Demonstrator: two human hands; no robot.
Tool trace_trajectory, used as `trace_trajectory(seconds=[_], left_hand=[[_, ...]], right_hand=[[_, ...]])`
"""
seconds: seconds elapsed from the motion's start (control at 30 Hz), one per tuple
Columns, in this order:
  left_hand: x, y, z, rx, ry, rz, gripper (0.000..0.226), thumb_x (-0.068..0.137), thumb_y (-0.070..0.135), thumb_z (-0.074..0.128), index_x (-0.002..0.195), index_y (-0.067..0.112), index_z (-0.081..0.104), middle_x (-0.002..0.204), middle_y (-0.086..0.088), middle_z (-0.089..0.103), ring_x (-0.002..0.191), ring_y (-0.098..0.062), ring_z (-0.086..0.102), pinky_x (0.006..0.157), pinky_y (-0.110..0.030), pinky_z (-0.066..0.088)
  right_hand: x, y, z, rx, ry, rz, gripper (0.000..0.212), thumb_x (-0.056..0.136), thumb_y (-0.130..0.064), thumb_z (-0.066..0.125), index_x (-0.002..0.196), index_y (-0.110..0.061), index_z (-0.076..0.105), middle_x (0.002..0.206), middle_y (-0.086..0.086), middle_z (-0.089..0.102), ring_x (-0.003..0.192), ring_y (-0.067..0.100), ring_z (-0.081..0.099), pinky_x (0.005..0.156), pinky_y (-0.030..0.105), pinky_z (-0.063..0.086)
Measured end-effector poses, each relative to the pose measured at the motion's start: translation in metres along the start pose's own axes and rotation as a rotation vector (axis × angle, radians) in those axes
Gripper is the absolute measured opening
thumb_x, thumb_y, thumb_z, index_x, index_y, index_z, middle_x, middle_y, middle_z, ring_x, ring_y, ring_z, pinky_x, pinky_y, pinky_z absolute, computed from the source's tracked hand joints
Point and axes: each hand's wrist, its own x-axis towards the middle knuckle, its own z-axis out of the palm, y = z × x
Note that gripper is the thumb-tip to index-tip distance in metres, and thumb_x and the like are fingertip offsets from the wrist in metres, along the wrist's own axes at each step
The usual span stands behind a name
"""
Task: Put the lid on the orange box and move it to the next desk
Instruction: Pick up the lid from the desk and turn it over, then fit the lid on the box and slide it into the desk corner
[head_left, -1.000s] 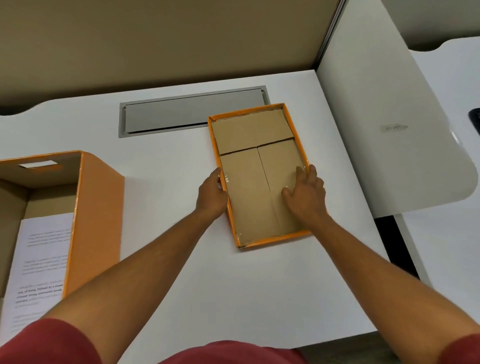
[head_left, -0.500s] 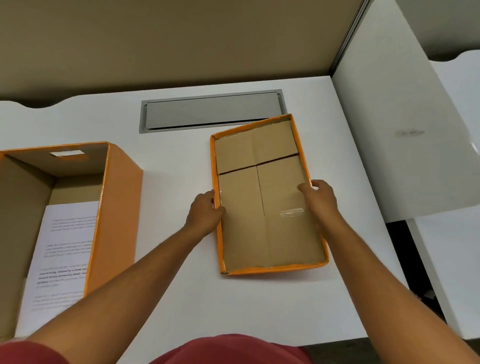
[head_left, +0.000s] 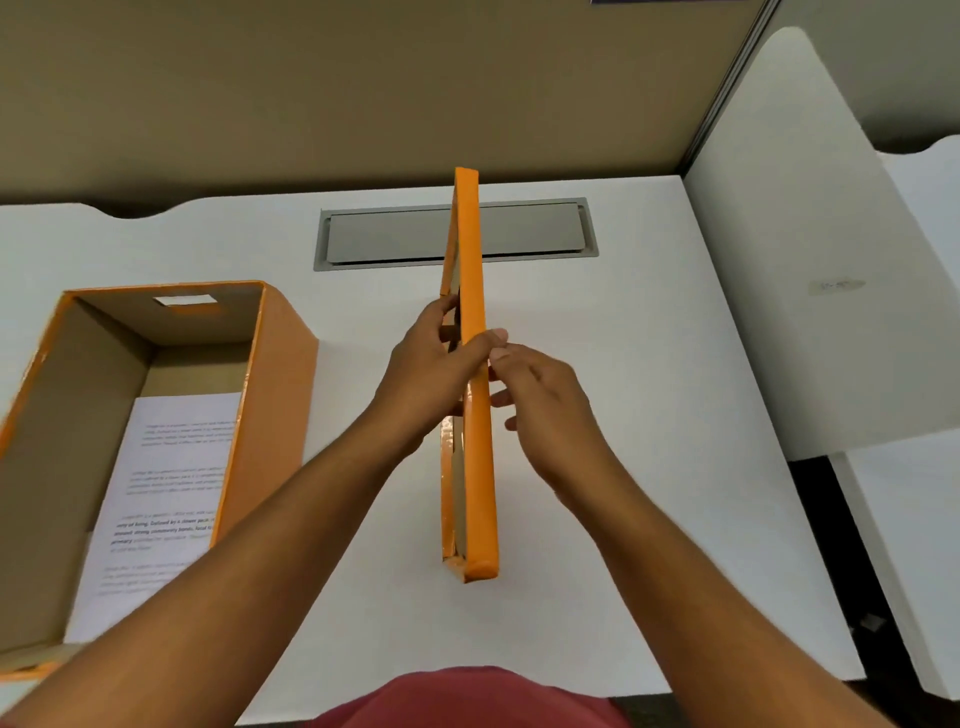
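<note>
The orange lid (head_left: 475, 291) stands on edge above the middle of the white desk (head_left: 649, 415), its orange rim facing me and its brown inside turned left. My left hand (head_left: 428, 364) grips it from the left, thumb over the rim. My right hand (head_left: 540, 400) is against its right face, fingers partly spread. The orange box (head_left: 283, 358) sits open at the desk's left, with printed paper (head_left: 171, 483) lying inside.
A grey cable hatch (head_left: 530, 228) is set into the desk behind the lid. A white side panel (head_left: 810, 286) rises along the desk's right edge, with another white desk (head_left: 914, 519) beyond it. A tan partition wall (head_left: 363, 88) closes the back.
The lid lay flat and open side up on the desk; both hands have lifted it and turned it onto its edge. The view has shifted slightly right.
</note>
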Motion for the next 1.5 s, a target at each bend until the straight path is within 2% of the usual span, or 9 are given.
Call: trace_trajectory(seconds=[0.23, 0.43, 0.63, 0.7, 0.8, 0.97, 1.1, 1.33, 1.5], left_hand=[[0.004, -0.005, -0.006, 0.038, 0.055, 0.046, 0.047, 0.096, 0.040, 0.064, 0.139, 0.025, 0.053, 0.116, 0.006, 0.060, 0.090, -0.016, 0.066, 0.058, -0.023, 0.051], [-0.001, -0.005, -0.015, -0.092, 0.016, -0.005, 0.024, 0.098, 0.034, 0.060, 0.121, 0.027, 0.060, 0.116, -0.003, 0.064, 0.098, -0.026, 0.066, 0.072, -0.039, 0.060], [-0.008, -0.016, -0.028, -0.277, -0.158, -0.143, 0.033, 0.100, 0.031, 0.056, 0.132, 0.026, 0.055, 0.124, -0.006, 0.066, 0.109, -0.033, 0.067, 0.092, -0.050, 0.059], [-0.010, -0.019, -0.036, -0.348, -0.207, -0.186, 0.031, 0.100, 0.029, 0.056, 0.131, 0.026, 0.056, 0.124, -0.009, 0.067, 0.108, -0.034, 0.068, 0.085, -0.046, 0.062], [-0.009, -0.027, -0.051, -0.441, -0.251, -0.249, 0.031, 0.098, 0.027, 0.058, 0.128, 0.025, 0.056, 0.127, -0.012, 0.067, 0.111, -0.038, 0.068, 0.088, -0.054, 0.060], [-0.011, -0.037, -0.073, -0.260, -0.060, -0.194, 0.046, 0.096, 0.030, 0.065, 0.133, 0.027, 0.038, 0.126, -0.005, 0.059, 0.103, -0.031, 0.067, 0.085, -0.050, 0.060], [-0.016, -0.049, -0.100, 0.002, 0.265, 0.135, 0.054, 0.090, 0.032, 0.073, 0.131, 0.024, 0.039, 0.121, 0.007, 0.052, 0.099, -0.006, 0.058, 0.075, -0.024, 0.048], [-0.028, -0.067, -0.183, 0.051, 0.372, 0.186, 0.043, 0.089, 0.043, 0.074, 0.126, 0.021, 0.066, 0.106, 0.004, 0.071, 0.098, -0.015, 0.069, 0.084, -0.043, 0.061], [-0.050, -0.084, -0.255, 0.080, 0.427, 0.172, 0.038, 0.092, 0.044, 0.071, 0.123, 0.023, 0.070, 0.100, 0.012, 0.072, 0.091, -0.005, 0.068, 0.075, -0.031, 0.059]], right_hand=[[0.019, 0.036, 0.004, 0.072, 0.023, 0.047, 0.035, 0.107, -0.033, 0.041, 0.126, -0.022, 0.068, 0.118, -0.002, 0.070, 0.105, 0.016, 0.068, 0.089, 0.034, 0.057], [0.031, 0.111, 0.023, 0.059, -0.026, 0.372, 0.059, 0.099, -0.054, 0.046, 0.150, -0.025, 0.045, 0.152, 0.002, 0.051, 0.132, 0.026, 0.055, 0.111, 0.050, 0.046], [0.032, 0.108, 0.019, 0.224, -0.013, 0.509, 0.043, 0.102, -0.055, 0.043, 0.121, -0.020, 0.058, 0.111, 0.005, 0.068, 0.092, 0.022, 0.068, 0.060, 0.028, 0.057], [0.034, 0.111, 0.014, 0.216, 0.012, 0.539, 0.063, 0.098, -0.062, 0.045, 0.138, -0.015, 0.056, 0.130, 0.011, 0.064, 0.112, 0.029, 0.065, 0.085, 0.039, 0.058], [0.033, 0.112, 0.008, 0.229, 0.038, 0.545, 0.081, 0.094, -0.067, 0.048, 0.156, -0.017, 0.037, 0.157, 0.012, 0.045, 0.140, 0.034, 0.046, 0.115, 0.050, 0.038], [0.037, 0.117, 0.009, 0.290, 0.084, 0.422, 0.110, 0.052, -0.098, 0.056, 0.139, -0.031, 0.050, 0.134, 0.004, 0.064, 0.114, 0.030, 0.065, 0.101, 0.058, 0.051], [0.032, 0.085, 0.022, 0.256, 0.162, 0.331, 0.073, 0.087, -0.075, 0.052, 0.139, -0.025, 0.047, 0.131, 0.004, 0.062, 0.112, 0.028, 0.063, 0.093, 0.049, 0.052], [0.012, 0.042, 0.079, 0.176, 0.215, 0.208, 0.055, 0.099, -0.058, 0.048, 0.143, -0.025, 0.046, 0.132, 0.001, 0.059, 0.110, 0.024, 0.061, 0.088, 0.043, 0.050], [-0.013, 0.013, 0.140, 0.122, 0.190, 0.141, 0.053, 0.100, -0.055, 0.049, 0.144, -0.026, 0.043, 0.134, -0.001, 0.058, 0.115, 0.027, 0.062, 0.099, 0.052, 0.053]])
